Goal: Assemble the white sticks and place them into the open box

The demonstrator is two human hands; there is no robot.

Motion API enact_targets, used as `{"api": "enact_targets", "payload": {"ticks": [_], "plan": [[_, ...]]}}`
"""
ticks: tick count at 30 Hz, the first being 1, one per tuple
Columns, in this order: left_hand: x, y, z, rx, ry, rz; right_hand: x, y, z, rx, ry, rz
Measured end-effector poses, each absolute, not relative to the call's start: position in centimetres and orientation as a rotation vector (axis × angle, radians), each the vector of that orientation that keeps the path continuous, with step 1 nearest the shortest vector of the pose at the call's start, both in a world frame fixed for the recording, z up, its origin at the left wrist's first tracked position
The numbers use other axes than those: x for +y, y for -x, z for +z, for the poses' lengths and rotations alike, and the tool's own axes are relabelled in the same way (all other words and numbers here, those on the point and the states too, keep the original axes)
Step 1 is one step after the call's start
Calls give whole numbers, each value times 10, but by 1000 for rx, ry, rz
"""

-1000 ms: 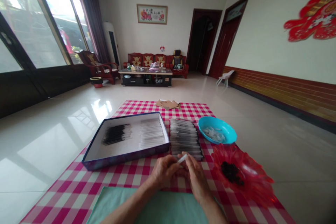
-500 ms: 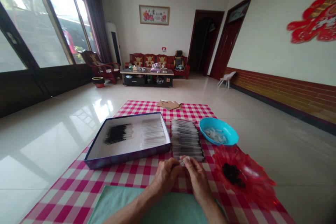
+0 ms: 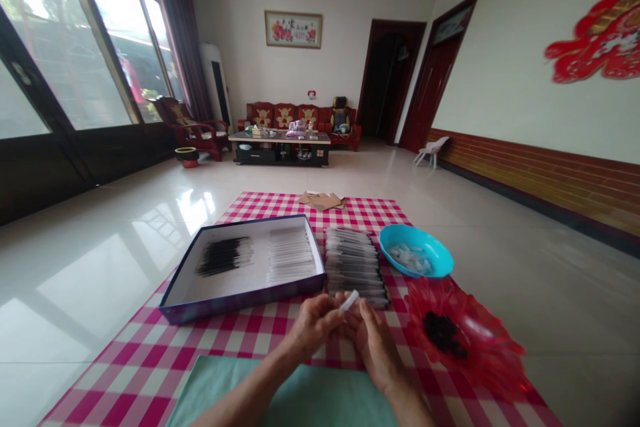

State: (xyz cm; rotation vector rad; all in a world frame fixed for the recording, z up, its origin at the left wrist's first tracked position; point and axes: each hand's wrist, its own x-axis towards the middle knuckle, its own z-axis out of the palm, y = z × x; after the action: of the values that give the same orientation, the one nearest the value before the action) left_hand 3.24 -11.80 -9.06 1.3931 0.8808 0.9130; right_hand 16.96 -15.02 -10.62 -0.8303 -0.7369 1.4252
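My left hand (image 3: 311, 325) and my right hand (image 3: 373, 340) meet low in the middle of the view, both pinched on one thin clear tube (image 3: 349, 300) whose tip sticks up between the fingers. Just beyond them lies a row of clear tubes (image 3: 354, 263) on the red-and-white checked cloth (image 3: 250, 337). Left of that is a shallow blue-edged box (image 3: 239, 300) with dark refills (image 3: 223, 256) and clear tubes (image 3: 290, 253) inside. To the right stand a blue bowl (image 3: 434, 269) of small white pieces and a red dish (image 3: 480, 347) holding small black parts (image 3: 441, 332).
A green mat (image 3: 300, 400) lies under my forearms. Brown cardboard pieces (image 3: 323, 199) sit at the cloth's far edge. Glossy floor tiles surround the cloth. A low table (image 3: 280, 145), red sofa, and a white plastic chair (image 3: 431, 149) stand far back.
The tube's tip, hidden between my fingers half a second ago, sticks up again as it did a second ago. Both hands stay together in the same spot.
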Motion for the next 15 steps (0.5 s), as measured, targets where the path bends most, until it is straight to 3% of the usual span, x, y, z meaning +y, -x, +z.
{"api": "enact_targets", "payload": {"ticks": [8,12,15], "plan": [[-135,-39,-101,1169,-2026,1103,-150,-165,-110,-785,992,1264],[-132,-40,-94,1085,-1764,1037,-151,-164,-111,-772,1053,1173],[-120,-34,-86,843,-1253,683,-156,-163,-105,-785,1063,1157]]}}
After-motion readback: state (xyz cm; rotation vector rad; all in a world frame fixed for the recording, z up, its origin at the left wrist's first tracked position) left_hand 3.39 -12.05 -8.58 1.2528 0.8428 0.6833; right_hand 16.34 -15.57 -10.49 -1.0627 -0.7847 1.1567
